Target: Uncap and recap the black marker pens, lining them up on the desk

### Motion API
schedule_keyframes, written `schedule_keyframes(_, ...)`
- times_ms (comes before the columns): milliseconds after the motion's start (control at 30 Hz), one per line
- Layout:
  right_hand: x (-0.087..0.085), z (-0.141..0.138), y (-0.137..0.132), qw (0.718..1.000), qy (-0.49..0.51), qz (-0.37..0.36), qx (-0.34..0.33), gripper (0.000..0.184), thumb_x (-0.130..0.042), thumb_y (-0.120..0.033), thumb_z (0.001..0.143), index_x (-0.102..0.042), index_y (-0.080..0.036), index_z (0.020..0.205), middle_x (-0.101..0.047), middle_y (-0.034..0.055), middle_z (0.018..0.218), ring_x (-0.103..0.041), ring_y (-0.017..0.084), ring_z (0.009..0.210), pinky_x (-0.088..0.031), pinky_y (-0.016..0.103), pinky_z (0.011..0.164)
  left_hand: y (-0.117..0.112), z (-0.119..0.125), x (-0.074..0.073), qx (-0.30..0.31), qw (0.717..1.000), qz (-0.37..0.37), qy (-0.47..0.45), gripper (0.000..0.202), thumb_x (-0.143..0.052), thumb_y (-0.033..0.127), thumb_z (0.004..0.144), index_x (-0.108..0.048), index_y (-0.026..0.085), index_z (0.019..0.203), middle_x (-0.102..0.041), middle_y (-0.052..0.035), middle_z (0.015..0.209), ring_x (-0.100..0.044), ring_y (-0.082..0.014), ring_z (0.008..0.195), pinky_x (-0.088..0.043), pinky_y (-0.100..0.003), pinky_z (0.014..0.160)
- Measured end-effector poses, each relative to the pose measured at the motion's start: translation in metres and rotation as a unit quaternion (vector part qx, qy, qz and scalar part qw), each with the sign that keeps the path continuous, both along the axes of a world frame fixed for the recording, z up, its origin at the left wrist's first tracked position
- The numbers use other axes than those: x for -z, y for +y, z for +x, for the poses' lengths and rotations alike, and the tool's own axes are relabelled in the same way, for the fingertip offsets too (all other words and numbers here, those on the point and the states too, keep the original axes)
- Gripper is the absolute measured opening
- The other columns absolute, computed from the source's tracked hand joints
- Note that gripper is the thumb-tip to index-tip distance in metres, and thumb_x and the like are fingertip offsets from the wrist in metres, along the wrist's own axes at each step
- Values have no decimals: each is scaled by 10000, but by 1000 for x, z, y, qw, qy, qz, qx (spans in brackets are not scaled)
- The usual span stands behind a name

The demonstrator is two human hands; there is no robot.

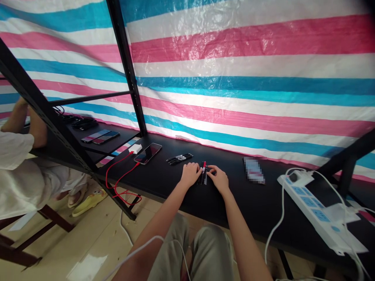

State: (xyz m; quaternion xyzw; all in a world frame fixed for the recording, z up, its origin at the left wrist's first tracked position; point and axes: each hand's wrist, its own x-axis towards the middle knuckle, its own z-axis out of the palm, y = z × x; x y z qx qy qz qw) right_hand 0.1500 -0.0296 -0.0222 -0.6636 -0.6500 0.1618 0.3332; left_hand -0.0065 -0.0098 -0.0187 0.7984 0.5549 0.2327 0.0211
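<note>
My left hand (190, 174) and my right hand (218, 178) rest on the black table (258, 203), one on each side of a small bunch of marker pens (204, 171), one of them red-capped. Both hands have their fingers curled against the bunch, pinching it between them. Two more black pens (179, 158) lie a little further back to the left, apart from my hands.
A phone (148, 153) on a red cable with a white charger (135, 148) lies left of the pens. A blurred card (253, 169) and a white power strip (316, 208) lie to the right. Another person sits at far left by a shelf holding phones (100, 136).
</note>
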Motion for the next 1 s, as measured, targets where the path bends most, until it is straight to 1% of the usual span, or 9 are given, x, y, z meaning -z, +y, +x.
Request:
schedule_keyframes(300,-1,0,0,1000,5,-2,2,262,-532,-327,725,-580,-320,983,-632,-66,799,-539,132,712,-331,235,589,-1,1,-2,-1,1000,-11,8,257,-370,384,866,-514,183,796,-567,-27,852,-485,-170,846,-283,-306,736)
schedule_keyframes(467,-2,-1,0,1000,6,-6,2,255,-530,-320,724,-587,-314,972,-627,-58,803,-539,132,710,-335,233,592,0,1,-2,-4,1000,-16,12,269,-362,393,868,-512,185,785,-566,-21,846,-487,-168,839,-284,-306,727)
schedule_keyframes(600,-2,-2,-1,1000,-3,8,2,243,-504,-306,737,-593,-302,963,-618,-42,818,-536,136,717,-335,237,593,1,1,0,-4,1000,-11,8,268,-362,393,869,-512,189,781,-562,-15,834,-487,-165,830,-286,-305,726)
schedule_keyframes(767,-2,-2,-1,1000,-4,12,-1,264,-482,-319,748,-589,-292,988,-607,-29,808,-532,137,705,-339,237,585,0,0,-1,-5,1000,-12,16,296,-315,388,884,-515,186,799,-560,-26,846,-488,-165,829,-296,-307,737)
schedule_keyframes(867,0,-1,0,1000,0,13,6,276,-459,-326,762,-583,-289,1005,-607,-26,805,-531,135,696,-338,235,577,1,-2,-2,-42,999,12,24,263,-312,349,887,-513,188,832,-553,-39,876,-480,-179,855,-308,-316,747)
schedule_keyframes(933,1,-1,1,1000,2,13,11,276,-451,-331,766,-583,-289,1005,-609,-23,811,-533,137,698,-336,234,573,1,-6,-3,-94,994,41,26,194,-351,305,872,-509,192,887,-539,-54,924,-464,-198,900,-315,-326,759)
schedule_keyframes(1000,1,-1,1,1000,2,12,11,274,-446,-335,770,-582,-291,1004,-613,-22,817,-537,143,707,-335,236,574,3,-10,-4,-160,985,61,27,161,-395,260,847,-498,189,949,-520,-74,971,-445,-220,944,-320,-341,775)
